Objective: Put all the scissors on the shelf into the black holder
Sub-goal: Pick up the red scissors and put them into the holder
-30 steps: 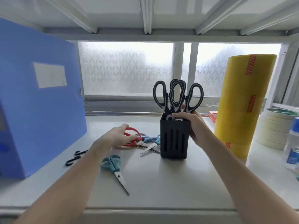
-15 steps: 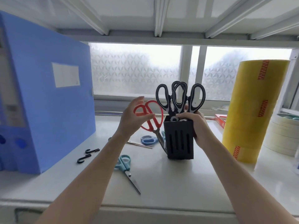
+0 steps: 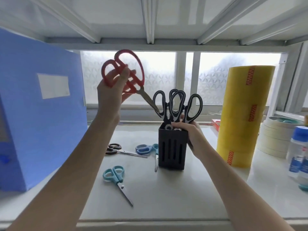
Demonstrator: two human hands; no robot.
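Note:
My left hand [image 3: 111, 90] holds the red-handled scissors [image 3: 131, 75] high in the air by the handles. Their blades slant down to the right, with the tip just behind the black-and-white scissors [image 3: 176, 105] that stand in the black holder [image 3: 171, 150]. My right hand [image 3: 191, 135] grips the holder's top right side. On the shelf lie dark-handled scissors [image 3: 113, 149], blue scissors [image 3: 145, 149] touching the holder's left side, and light-blue scissors [image 3: 116, 177] nearer to me.
A big blue file box [image 3: 40, 117] stands at the left. A tall yellow tape roll stack [image 3: 245, 114] stands right of the holder, then masking tape rolls [image 3: 276, 137] and a bottle with a blue cap [image 3: 298, 152]. The shelf's ribbed underside [image 3: 150, 19] hangs close above.
My left hand picked the red scissors off the shelf and raised them, tilting the blades down toward the holder. My right hand stayed on the holder. Dark-handled scissors now show where the hand was.

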